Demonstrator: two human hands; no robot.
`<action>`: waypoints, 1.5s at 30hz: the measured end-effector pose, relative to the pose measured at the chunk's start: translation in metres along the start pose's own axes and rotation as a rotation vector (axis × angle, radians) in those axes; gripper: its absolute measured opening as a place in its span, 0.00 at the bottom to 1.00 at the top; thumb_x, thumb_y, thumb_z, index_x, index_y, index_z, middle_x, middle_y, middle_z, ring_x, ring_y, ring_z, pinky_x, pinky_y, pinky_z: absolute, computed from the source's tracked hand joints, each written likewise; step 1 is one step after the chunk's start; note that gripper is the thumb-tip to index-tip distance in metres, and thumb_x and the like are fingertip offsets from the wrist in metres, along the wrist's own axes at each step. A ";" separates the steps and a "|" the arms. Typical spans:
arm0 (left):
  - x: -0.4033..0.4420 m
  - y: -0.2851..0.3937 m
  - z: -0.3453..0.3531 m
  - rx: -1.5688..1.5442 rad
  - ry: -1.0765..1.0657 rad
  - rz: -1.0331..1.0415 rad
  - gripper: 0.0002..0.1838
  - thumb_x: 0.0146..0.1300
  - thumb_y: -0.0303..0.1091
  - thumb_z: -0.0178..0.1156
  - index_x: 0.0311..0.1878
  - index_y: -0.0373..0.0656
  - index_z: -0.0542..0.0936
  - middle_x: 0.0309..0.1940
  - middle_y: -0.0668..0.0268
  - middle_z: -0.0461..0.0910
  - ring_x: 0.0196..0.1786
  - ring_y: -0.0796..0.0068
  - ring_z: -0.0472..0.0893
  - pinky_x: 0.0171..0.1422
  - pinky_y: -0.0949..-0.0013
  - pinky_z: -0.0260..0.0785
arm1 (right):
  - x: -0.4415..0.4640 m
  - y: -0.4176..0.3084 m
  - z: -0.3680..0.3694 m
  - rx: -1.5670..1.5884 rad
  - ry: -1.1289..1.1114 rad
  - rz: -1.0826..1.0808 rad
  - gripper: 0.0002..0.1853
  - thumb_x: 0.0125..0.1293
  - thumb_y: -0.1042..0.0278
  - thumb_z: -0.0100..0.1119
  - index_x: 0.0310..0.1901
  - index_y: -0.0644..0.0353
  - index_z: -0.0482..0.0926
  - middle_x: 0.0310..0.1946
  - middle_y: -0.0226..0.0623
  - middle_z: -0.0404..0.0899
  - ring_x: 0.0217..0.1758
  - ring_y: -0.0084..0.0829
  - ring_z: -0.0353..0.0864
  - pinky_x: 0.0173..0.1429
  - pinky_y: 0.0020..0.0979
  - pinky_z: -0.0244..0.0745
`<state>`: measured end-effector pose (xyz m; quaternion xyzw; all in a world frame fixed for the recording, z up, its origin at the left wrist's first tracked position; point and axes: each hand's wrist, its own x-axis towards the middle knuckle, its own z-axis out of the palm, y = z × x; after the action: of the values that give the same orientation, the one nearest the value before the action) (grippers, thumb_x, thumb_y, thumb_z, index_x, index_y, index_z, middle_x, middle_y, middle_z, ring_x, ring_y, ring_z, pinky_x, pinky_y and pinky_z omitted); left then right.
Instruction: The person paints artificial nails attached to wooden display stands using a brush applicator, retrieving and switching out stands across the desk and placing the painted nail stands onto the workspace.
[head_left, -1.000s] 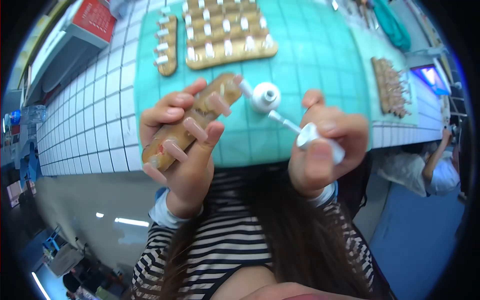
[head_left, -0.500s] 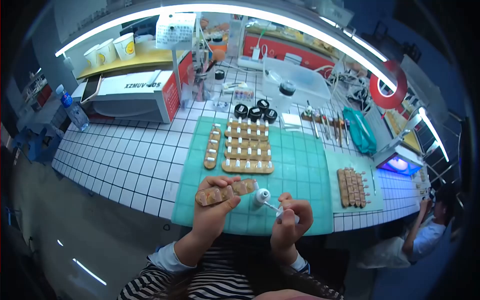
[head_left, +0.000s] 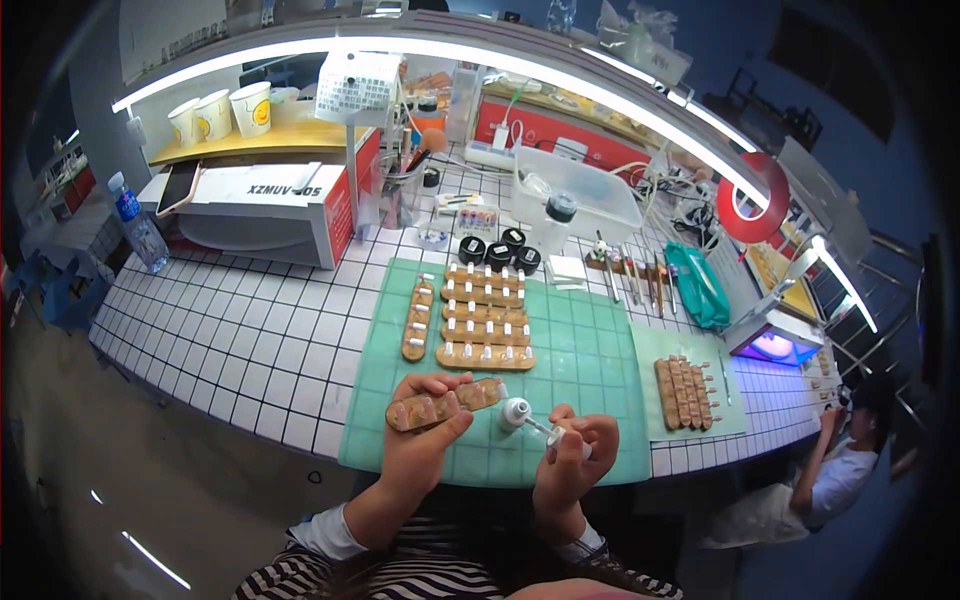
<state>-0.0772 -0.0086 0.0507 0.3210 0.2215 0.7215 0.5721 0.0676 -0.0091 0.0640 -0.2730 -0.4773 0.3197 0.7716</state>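
My left hand [head_left: 412,455] is closed round a brown display strip [head_left: 408,414] that carries a row of glossy, decorated nail tips. Just right of the strip, a small white nail polish bottle [head_left: 514,413] stands uncapped on the green mat [head_left: 590,345]. My right hand [head_left: 568,470] pinches the white cap of a nail polish brush [head_left: 540,427], its thin stem slanting to the bottle's mouth. Whether the bristles are inside the neck I cannot tell. Beyond my hands lie several brown strips [head_left: 486,356] bearing white nail tips.
Black-lidded jars [head_left: 498,257] and a clear plastic bin [head_left: 590,205] stand behind the mat. Finished-looking strips [head_left: 685,393] rest at right, near a glowing lamp [head_left: 775,345]. Tools [head_left: 635,275] lie beside a teal pouch [head_left: 697,287]. Another person [head_left: 850,460] sits far right.
The camera view has tilted up and shifted slightly, so the table sits lower in the picture. Both hands keep their holds, and the brush stays at the bottle's mouth.
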 end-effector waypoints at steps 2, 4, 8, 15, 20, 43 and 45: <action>-0.001 -0.001 -0.001 0.000 -0.003 0.017 0.19 0.48 0.11 0.56 0.39 0.43 0.66 0.43 0.64 0.67 0.58 0.63 0.67 0.62 0.59 0.60 | 0.000 0.007 -0.004 -0.035 -0.003 -0.072 0.05 0.56 0.72 0.55 0.30 0.61 0.69 0.14 0.26 0.65 0.18 0.16 0.61 0.43 0.34 0.66; 0.000 -0.001 -0.002 -0.001 -0.014 0.024 0.19 0.48 0.11 0.56 0.39 0.43 0.66 0.43 0.64 0.67 0.58 0.63 0.67 0.62 0.59 0.60 | -0.002 0.013 -0.010 -0.063 -0.001 -0.157 0.07 0.56 0.70 0.57 0.31 0.60 0.69 0.15 0.26 0.67 0.19 0.17 0.62 0.44 0.35 0.66; 0.003 0.000 -0.002 -0.015 -0.017 -0.020 0.19 0.48 0.11 0.57 0.39 0.43 0.66 0.43 0.64 0.67 0.58 0.63 0.66 0.62 0.59 0.60 | 0.001 0.014 -0.011 -0.080 -0.096 -0.241 0.09 0.55 0.74 0.58 0.36 0.58 0.68 0.21 0.29 0.71 0.21 0.19 0.68 0.47 0.37 0.64; 0.003 -0.001 -0.003 0.010 0.010 0.017 0.20 0.47 0.14 0.56 0.43 0.45 0.65 0.45 0.65 0.65 0.58 0.61 0.65 0.64 0.55 0.55 | -0.003 0.010 -0.011 -0.178 0.006 -0.171 0.13 0.55 0.78 0.52 0.42 0.61 0.66 0.23 0.31 0.71 0.18 0.23 0.72 0.56 0.42 0.62; 0.001 0.000 -0.002 -0.066 0.062 0.043 0.27 0.51 0.14 0.51 0.54 0.44 0.57 0.50 0.60 0.64 0.62 0.58 0.63 0.62 0.57 0.60 | 0.002 0.013 -0.015 -0.398 0.111 -0.116 0.17 0.58 0.63 0.55 0.42 0.69 0.69 0.15 0.30 0.69 0.22 0.21 0.68 0.60 0.39 0.59; 0.001 -0.010 -0.008 0.048 0.014 0.227 0.22 0.55 0.19 0.50 0.55 0.39 0.61 0.52 0.54 0.65 0.61 0.44 0.62 0.58 0.52 0.68 | 0.015 0.015 0.002 -0.572 -0.063 0.032 0.08 0.43 0.77 0.60 0.28 0.65 0.74 0.24 0.33 0.75 0.23 0.16 0.66 0.31 0.18 0.62; 0.001 -0.011 -0.008 0.083 0.002 0.226 0.22 0.56 0.21 0.52 0.55 0.39 0.62 0.54 0.52 0.65 0.61 0.44 0.62 0.57 0.53 0.69 | 0.016 0.016 0.001 -0.497 0.030 -0.008 0.08 0.44 0.76 0.58 0.29 0.65 0.74 0.24 0.34 0.75 0.23 0.17 0.67 0.29 0.18 0.63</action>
<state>-0.0754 -0.0047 0.0377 0.3666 0.2143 0.7719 0.4730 0.0685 0.0134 0.0611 -0.4571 -0.5307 0.1855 0.6892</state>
